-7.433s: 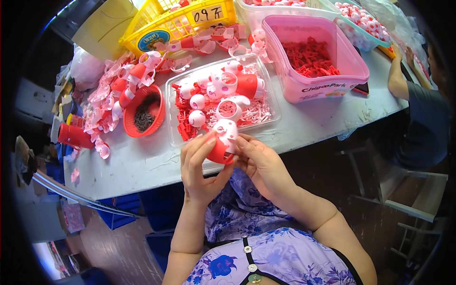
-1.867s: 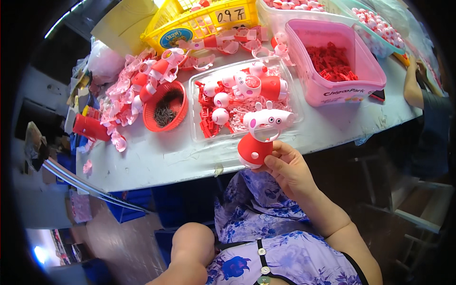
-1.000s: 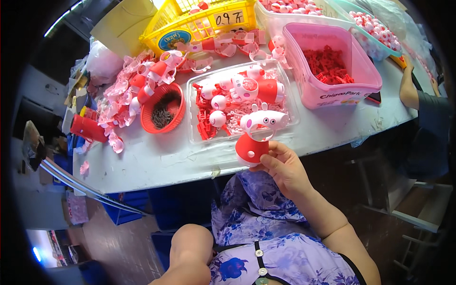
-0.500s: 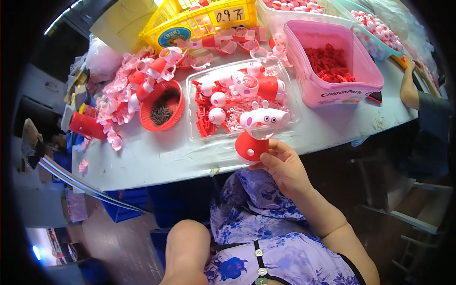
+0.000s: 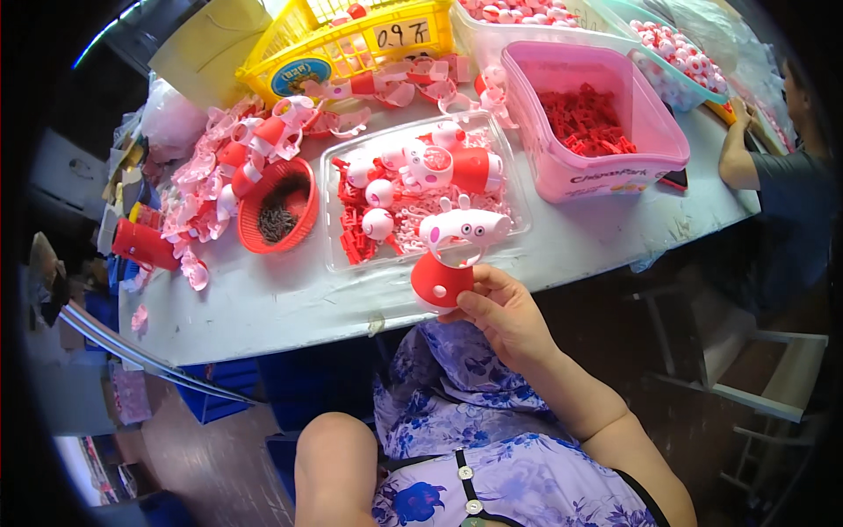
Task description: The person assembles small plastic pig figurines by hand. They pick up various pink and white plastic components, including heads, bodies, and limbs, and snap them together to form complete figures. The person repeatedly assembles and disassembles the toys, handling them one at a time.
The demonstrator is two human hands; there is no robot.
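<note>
At the near side of the clear tray (image 5: 516,189), the right hand (image 5: 507,318) pinches a red-and-white pig figure (image 5: 436,279) by its body; the left, out of view, I cannot tell.

The pale surface (image 5: 263,309) holds a clear tray (image 5: 328,211), a red basket (image 5: 294,235) left, a pink tub (image 5: 606,182) right, and a yellow basket (image 5: 351,65) far.

On the yellow basket (image 5: 442,35), a pale card (image 5: 401,35) carries black handwritten characters, and a blue oval label (image 5: 301,77) carries light lettering. The pink tub (image 5: 544,149) shows dark printed lettering (image 5: 603,176) in front, with smaller print (image 5: 590,188) below.
</note>
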